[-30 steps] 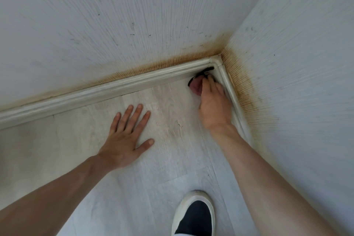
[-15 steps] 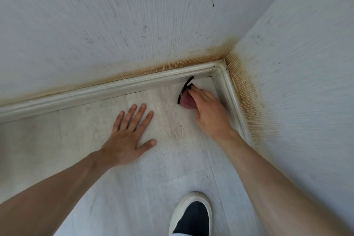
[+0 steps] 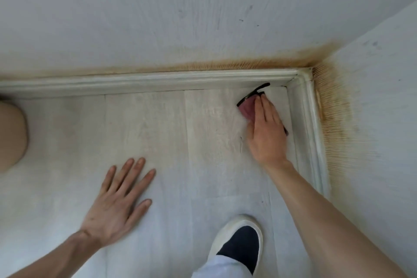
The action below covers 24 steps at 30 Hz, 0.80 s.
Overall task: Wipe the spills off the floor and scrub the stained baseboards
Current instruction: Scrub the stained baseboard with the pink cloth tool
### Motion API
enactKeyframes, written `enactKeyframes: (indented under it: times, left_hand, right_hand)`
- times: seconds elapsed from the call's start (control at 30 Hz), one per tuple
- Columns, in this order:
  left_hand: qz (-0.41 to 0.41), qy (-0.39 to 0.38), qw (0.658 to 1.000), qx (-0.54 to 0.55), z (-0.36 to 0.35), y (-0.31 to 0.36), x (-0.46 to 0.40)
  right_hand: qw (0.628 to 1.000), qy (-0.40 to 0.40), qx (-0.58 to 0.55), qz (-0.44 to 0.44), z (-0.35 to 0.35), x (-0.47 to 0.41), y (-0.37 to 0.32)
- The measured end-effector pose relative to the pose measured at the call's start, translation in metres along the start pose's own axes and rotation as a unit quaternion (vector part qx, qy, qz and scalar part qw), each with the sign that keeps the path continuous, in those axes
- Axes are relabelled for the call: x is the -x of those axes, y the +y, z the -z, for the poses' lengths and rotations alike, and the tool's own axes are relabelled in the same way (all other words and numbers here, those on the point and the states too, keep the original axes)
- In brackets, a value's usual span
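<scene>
Flat, right hand (image 3: 266, 128) presses pink cloth (image 3: 247, 108) w/ black trim onto pale plank floor (image 3: 180, 142).

We got soft, even daylight with no glare. Shadows were faint, just a light smudge under the left hand (image 3: 117, 205) on the floor (image 3: 176, 142). The wide lens bowed the baseboard (image 3: 146, 81) and stretched the edges. The right hand (image 3: 266, 133) looked slightly motion-blurred, and the wall texture smeared toward the corners.

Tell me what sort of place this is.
Likely a room corner indoors: pale plank floor, white baseboards meeting at a corner, and wallpapered walls with brown stains along the bottom.
</scene>
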<state>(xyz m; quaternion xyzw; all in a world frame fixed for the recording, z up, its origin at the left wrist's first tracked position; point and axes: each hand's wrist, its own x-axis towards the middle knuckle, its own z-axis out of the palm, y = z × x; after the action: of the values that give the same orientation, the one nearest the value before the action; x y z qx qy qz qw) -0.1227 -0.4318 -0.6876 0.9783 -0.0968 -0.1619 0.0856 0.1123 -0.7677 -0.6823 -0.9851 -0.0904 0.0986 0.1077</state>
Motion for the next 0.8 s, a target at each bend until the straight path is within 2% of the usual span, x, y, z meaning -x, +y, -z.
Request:
enactKeyframes:
  times: [0.13, 0.33, 0.57, 0.67, 0.8]
  left_hand:
    - [0.001, 0.000, 1.000, -0.009, -0.008, -0.002, -0.001]
    - [-0.008, 0.018, 1.000, -0.016, -0.013, -0.006, -0.002]
    - [-0.009, 0.045, 0.999, -0.006, -0.018, -0.009, 0.000]
    - [-0.009, 0.045, 0.999, 0.004, -0.017, -0.007, -0.001]
    - [0.001, 0.000, 1.000, 0.028, -0.013, -0.007, -0.001]
  right_hand:
    - [1.000, 0.003, -0.011, -0.003, 0.002, -0.009, -0.021]
    - [0.991, -0.024, 0.023, 0.129, -0.017, -0.006, -0.066]
    - [0.977, -0.078, 0.080, 0.184, -0.001, -0.002, -0.043]
    - [0.976, -0.113, 0.100, 0.155, 0.007, 0.018, -0.030]
    - [0.980, -0.165, 0.078, 0.075, 0.001, 0.070, -0.033]
